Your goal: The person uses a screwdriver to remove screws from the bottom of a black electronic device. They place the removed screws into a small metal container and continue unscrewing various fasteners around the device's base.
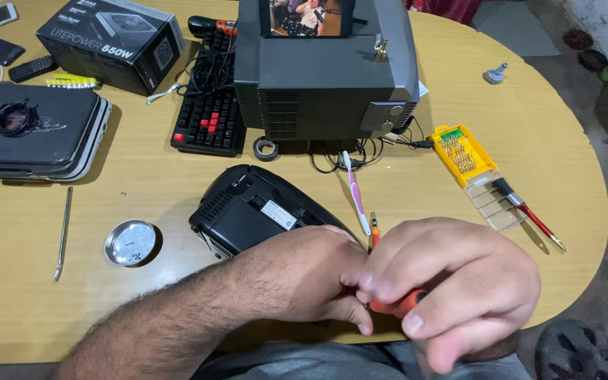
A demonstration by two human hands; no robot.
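A person is sitting at a rounded wooden table (177,176). Their right hand (452,281) is curling shut around an orange-handled screwdriver (395,304), and the left hand (304,271), fingers closed, is pinching it too, just in front of a black device (255,207). Behind that device, 1 grey monitor (325,63) is standing; a red-keyed keyboard (209,116) is lying to its left, a yellow bit case (462,155) to its right.
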